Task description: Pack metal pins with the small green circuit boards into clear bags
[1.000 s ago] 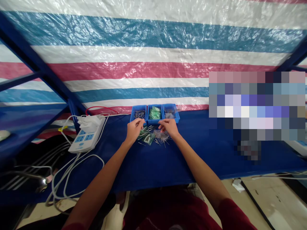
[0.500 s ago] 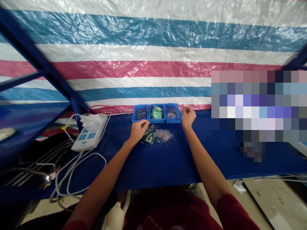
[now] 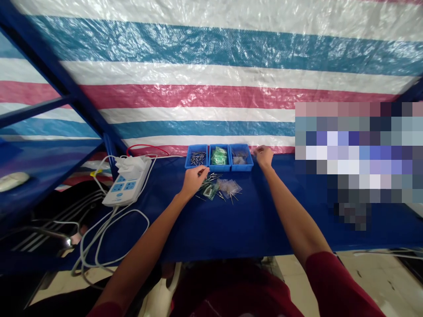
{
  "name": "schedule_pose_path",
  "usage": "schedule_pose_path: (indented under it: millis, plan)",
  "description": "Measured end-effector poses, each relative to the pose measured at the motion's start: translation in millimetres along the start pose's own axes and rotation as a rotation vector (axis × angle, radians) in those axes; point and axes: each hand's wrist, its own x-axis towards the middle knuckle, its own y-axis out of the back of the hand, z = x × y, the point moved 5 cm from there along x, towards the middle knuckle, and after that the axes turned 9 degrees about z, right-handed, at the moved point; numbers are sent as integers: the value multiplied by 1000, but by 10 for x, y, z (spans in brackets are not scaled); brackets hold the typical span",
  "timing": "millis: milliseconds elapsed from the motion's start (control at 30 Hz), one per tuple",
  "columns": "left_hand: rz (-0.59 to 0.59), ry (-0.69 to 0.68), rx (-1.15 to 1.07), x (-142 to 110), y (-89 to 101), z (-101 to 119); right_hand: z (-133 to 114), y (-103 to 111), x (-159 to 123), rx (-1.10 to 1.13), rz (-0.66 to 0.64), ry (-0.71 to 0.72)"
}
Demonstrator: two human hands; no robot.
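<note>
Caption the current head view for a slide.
Two bare hands, left and right, near three blue plastic bins on a blue table.

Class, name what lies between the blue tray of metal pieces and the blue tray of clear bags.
The middle blue tray, which holds green bags; the head view shows this.

Blue worktop (image 3: 228,229), bearing three blue trays in a row: left tray (image 3: 196,167), small metal pieces; middle tray (image 3: 219,168), green packets (image 3: 219,156); right tray (image 3: 241,167), clear packets (image 3: 239,157). In front, a mixed pile of metal pins (image 3: 221,196), green bags (image 3: 209,190) and clear bags (image 3: 229,186). Left hand (image 3: 195,178), fingers curled, by the pile; right hand (image 3: 265,157), blurred, beside the right tray. White power strip (image 3: 127,185), far left, with cables. Striped sheeting (image 3: 198,94) behind.
</note>
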Motion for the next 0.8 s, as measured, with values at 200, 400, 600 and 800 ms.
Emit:
schedule_pose_path:
  millis: [200, 400, 600, 800]
  plan:
    - [-121, -44, 8, 44, 9, 95, -429, 188, -144, 164, 91, 167]
    - [-370, -184, 106, -35, 50, 149, -802, 309, -1000, 243, -187, 676]
    - [-629, -250, 375, -366, 66, -184, -555, 142, -1707, -14, -624, 796]
    - [-666, -329, 499, -488, -55, -332, -523, 2, -1815, -172, -660, 787]
